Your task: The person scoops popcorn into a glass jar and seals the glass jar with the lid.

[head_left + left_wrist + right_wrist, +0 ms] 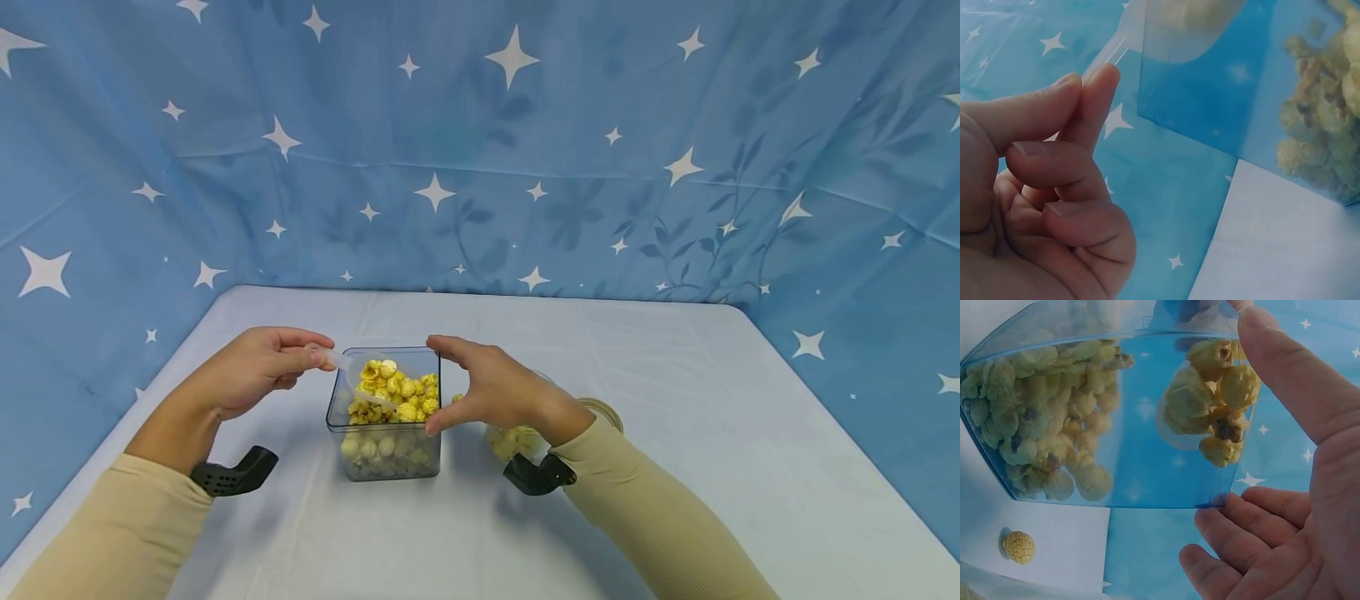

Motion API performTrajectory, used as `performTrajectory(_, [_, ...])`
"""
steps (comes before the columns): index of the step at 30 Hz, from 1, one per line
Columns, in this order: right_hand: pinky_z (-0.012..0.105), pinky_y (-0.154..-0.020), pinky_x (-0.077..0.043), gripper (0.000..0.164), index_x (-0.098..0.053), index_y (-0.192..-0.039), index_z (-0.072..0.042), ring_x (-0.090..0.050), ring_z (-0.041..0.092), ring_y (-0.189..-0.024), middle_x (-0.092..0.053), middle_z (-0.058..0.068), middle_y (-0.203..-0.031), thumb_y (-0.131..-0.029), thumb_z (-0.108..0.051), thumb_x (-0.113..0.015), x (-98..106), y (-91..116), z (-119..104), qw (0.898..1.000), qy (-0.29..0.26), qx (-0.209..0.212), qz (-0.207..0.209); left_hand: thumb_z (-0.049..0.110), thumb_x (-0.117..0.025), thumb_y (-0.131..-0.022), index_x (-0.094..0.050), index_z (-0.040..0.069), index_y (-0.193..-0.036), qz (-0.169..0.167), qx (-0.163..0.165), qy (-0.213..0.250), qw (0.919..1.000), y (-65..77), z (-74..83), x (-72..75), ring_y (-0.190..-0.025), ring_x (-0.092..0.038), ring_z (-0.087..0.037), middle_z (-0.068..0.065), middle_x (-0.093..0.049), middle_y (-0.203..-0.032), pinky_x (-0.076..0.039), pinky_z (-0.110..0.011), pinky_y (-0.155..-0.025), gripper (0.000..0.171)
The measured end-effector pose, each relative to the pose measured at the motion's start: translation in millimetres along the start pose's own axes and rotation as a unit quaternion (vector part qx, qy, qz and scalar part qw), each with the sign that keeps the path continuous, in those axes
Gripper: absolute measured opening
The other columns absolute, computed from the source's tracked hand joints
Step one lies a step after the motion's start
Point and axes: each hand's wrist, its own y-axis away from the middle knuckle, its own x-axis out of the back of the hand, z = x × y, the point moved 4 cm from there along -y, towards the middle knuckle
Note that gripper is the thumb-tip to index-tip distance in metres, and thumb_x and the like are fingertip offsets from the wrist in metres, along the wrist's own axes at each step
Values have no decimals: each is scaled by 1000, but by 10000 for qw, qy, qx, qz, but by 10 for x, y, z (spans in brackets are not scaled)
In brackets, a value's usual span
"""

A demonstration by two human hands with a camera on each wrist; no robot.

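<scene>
My left hand (258,367) pinches the handle of a translucent white scoop (337,359) between thumb and forefinger, its other fingers curled below. In the right wrist view the scoop's bowl carries several pieces of yellow popcorn (1188,403) and overlaps the clear container. That square, smoky-clear container (386,468) stands on the table with popcorn heaped inside. On its right side my right hand (498,387) grips the rim, thumb at the near corner and fingers toward the far one. In the left wrist view the scoop's bowl (1200,44) appears blurred through the container wall.
A clear jar of popcorn (513,442) stands under my right wrist, partly hidden by it. Beside it is a gold-coloured ring-shaped rim (603,412). One loose popcorn piece (1019,547) lies on the white tablecloth (360,542). A blue star-patterned curtain (480,233) hangs behind.
</scene>
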Motion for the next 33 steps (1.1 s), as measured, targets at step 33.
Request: performTrajectory(33, [43,-113,-33,104,-30,-157,-9,-34,18,-144,-34,4,-159,-76,-36,-89,-6,-17,9,10000,-31,5,24,10,-53,-104,-42,-22,-136,-441,-38,572,9974,16,-100,-25,-62,-30,-12,3,-68,-96,-33,-28,-62,46])
